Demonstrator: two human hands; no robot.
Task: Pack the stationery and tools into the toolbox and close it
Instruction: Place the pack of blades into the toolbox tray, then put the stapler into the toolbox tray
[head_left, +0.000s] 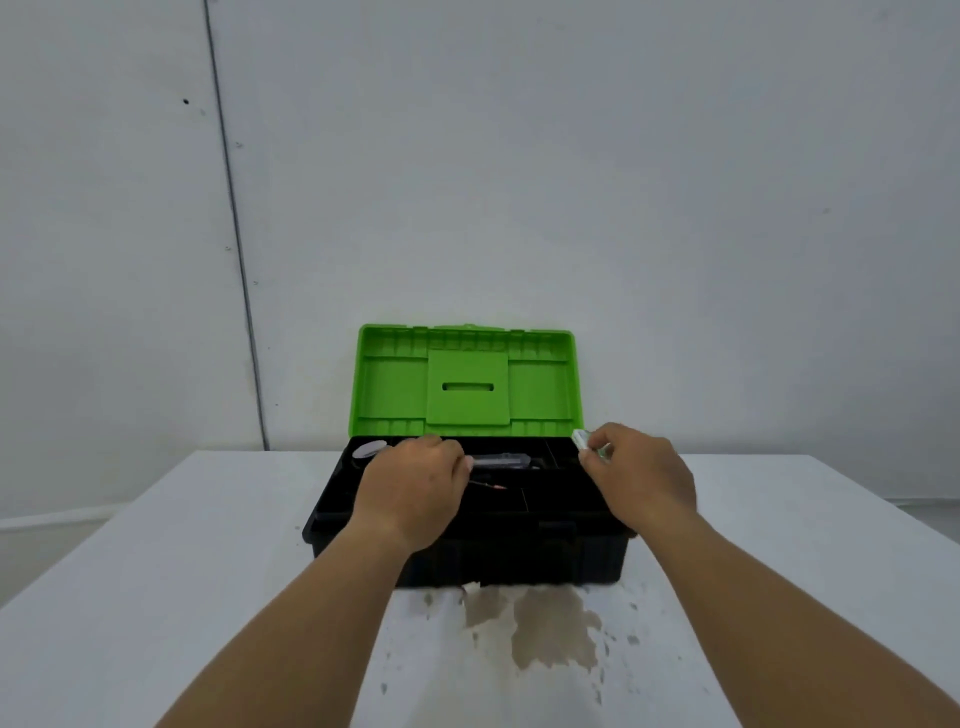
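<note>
A black toolbox (519, 556) stands on the white table with its green lid (467, 382) raised upright. My left hand (415, 488) is over the left half of the tray, its fingers closed around the end of a clear-handled tool (501, 461) lying across the tray. My right hand (641, 480) hovers over the tray's right rear corner, pinching a small white and green block (584, 441). A pencil tip (491, 486) shows in the tray, and a pale round object (370, 449) lies at the tray's back left.
The white table (156, 571) runs out to both sides of the toolbox. A brown stain (545, 631) spreads over the table in front of the box. A plain white wall (519, 182) rises close behind the lid.
</note>
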